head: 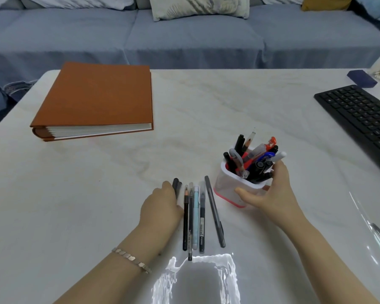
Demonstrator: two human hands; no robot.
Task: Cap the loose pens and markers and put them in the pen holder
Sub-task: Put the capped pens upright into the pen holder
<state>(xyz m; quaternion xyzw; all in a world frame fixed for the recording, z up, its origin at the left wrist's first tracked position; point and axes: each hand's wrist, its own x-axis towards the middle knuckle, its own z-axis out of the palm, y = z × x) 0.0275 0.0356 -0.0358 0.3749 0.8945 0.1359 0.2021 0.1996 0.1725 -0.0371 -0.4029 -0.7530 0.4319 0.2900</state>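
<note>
A white pen holder [233, 189] with a pink base stands on the table, packed with several pens and markers. My right hand [270, 194] grips it, thumb on the front wall and fingers round its right side. Several pens lie side by side in front of me: a black pencil [185, 222], a thin black pen [190, 224], a light blue pen [196, 218], a dark capped pen [202, 224] and a grey pen [215, 211] set apart to the right. My left hand [160, 207] curls round a black marker [176, 186] at the row's left end.
A thick orange album [97, 97] lies at the back left of the white marble table [97, 194]. A black keyboard [360, 119] sits at the right, a dark blue box [362, 78] behind it. A blue sofa runs along the far side.
</note>
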